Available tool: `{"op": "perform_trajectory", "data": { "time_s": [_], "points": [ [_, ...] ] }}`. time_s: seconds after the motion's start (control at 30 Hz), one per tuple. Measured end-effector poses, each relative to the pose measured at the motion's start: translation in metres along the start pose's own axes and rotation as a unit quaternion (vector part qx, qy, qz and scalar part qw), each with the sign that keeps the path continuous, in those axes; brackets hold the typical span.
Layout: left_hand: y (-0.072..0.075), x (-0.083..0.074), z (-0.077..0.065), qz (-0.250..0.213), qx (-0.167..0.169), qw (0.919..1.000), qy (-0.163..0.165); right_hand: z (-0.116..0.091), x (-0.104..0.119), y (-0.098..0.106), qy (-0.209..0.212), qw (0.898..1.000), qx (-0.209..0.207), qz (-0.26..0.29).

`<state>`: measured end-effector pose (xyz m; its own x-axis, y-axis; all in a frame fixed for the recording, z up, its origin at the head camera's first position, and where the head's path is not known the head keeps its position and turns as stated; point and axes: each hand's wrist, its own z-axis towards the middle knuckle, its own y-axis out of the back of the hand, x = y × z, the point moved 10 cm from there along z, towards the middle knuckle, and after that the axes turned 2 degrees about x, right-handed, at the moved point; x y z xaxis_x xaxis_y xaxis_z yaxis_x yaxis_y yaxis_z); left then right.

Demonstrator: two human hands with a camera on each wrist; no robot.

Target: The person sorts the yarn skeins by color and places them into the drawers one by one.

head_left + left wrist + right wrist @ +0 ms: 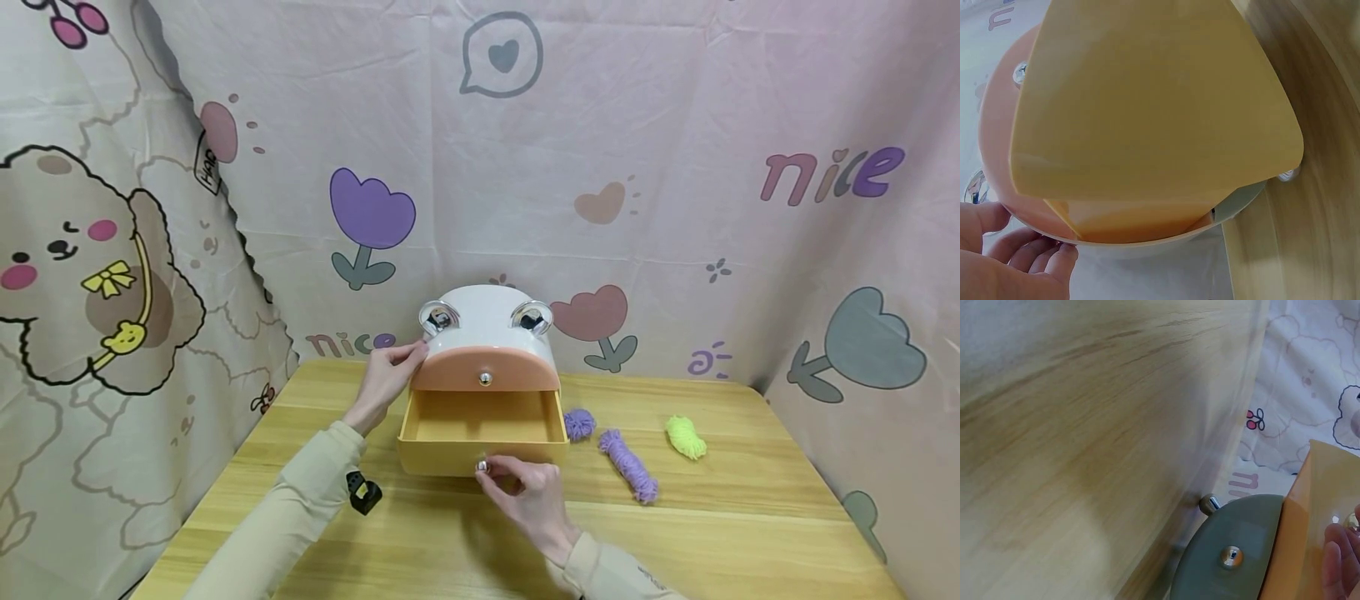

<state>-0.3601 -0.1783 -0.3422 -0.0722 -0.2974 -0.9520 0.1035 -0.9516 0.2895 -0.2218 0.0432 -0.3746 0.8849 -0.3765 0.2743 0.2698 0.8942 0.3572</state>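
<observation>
A small cabinet [487, 321] with a white rounded shell stands at the back of the wooden table. Its orange upper drawer [486, 371] is closed. The yellow lower drawer [483, 421] is pulled out and looks empty. My left hand [397, 362] holds the shell's upper left rim, thumb at the front and fingers [1041, 256] on the white side. My right hand [486, 468] pinches the silver knob on the yellow drawer's front. The left wrist view is filled by the yellow drawer [1147, 106]. In the right wrist view my fingertips [1341, 562] sit at the drawer front [1307, 525].
To the right of the cabinet lie a small purple yarn bundle [579, 423], a longer purple one [628, 457] and a neon green one [686, 437]. A patterned cloth [675, 167] walls in the table [750, 533] at the back and both sides.
</observation>
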Motion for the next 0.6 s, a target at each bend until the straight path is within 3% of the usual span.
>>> {"op": "perform_trajectory", "data": {
  "time_s": [0.6],
  "points": [
    [0.0006, -0.0024, -0.0025, 0.002, -0.003, 1.0, -0.002, -0.003, -0.0026, -0.0003, -0.009, 1.0, 0.009, 0.022]
  ]
}}
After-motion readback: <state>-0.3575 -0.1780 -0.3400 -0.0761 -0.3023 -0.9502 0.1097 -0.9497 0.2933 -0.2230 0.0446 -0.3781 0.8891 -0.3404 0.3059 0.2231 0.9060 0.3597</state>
